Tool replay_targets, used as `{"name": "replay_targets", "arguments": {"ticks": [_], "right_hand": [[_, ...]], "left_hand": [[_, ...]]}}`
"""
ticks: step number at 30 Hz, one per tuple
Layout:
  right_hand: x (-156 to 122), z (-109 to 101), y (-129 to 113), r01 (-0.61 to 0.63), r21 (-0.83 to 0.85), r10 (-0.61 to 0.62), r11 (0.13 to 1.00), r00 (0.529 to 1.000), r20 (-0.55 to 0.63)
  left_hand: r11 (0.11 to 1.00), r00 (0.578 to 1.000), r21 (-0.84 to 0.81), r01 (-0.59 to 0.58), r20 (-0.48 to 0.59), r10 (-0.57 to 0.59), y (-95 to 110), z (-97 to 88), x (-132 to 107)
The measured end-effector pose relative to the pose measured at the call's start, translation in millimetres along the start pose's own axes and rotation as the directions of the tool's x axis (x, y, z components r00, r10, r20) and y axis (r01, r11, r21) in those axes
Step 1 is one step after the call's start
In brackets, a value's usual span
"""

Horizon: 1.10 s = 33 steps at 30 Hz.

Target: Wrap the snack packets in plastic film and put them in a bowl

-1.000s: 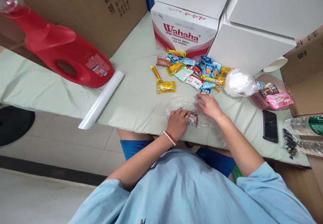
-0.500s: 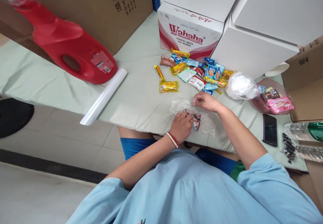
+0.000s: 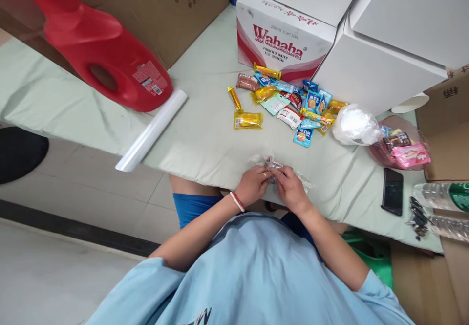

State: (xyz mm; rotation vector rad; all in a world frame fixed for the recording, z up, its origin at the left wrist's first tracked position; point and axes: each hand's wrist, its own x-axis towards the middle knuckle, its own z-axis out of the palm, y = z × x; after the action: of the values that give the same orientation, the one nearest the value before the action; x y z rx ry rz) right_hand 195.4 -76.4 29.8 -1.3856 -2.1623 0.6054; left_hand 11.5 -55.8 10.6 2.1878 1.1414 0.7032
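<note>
Both my hands meet at the near edge of the pale green table (image 3: 205,139). My left hand (image 3: 252,184), with a red and white bracelet at the wrist, and my right hand (image 3: 289,186) are closed on a clear plastic bag (image 3: 271,165) with small snack packets inside. The bag is bunched between my fingers. Beyond it lies a loose heap of snack packets (image 3: 293,105), yellow, blue and white, with a yellow packet (image 3: 248,119) apart at the heap's left.
A red jug (image 3: 106,56) lies at the left beside a roll of clear film (image 3: 152,129). A Wahaha carton (image 3: 282,46) and white boxes (image 3: 381,66) stand behind. At the right are a white bag (image 3: 354,125), a pink bag of snacks (image 3: 401,149), a phone (image 3: 393,191), keys (image 3: 417,212) and bottles (image 3: 445,193).
My right hand came back from the far side of the clear bag and joined my left hand on it. The bag is now gathered up at the table's near edge.
</note>
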Motion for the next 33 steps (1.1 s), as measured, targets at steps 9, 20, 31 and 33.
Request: {"name": "replay_targets", "arguments": {"ticks": [9,20,31,33], "right_hand": [[-3,1,0,-0.066,-0.070,0.073,0.995,0.992,0.100],[-1,-5,-5,-0.088,-0.053,0.096,0.995,0.979,0.181],[6,0,-13,-0.287,0.059,0.275,0.956,0.949,0.153],[6,-1,-13,-0.257,0.073,0.241,0.964,0.954,0.176]], "left_hand": [[0.899,0.865,-0.350,0.264,-0.326,-0.382,-41,-39.6,21],[0.738,0.820,-0.404,0.541,0.059,-0.569,-52,-57.1,51],[0.791,0.815,-0.200,0.578,0.184,-0.549,-23,-77.1,41],[0.805,0.844,-0.260,0.534,0.227,-0.487,-13,-73.7,38]]}}
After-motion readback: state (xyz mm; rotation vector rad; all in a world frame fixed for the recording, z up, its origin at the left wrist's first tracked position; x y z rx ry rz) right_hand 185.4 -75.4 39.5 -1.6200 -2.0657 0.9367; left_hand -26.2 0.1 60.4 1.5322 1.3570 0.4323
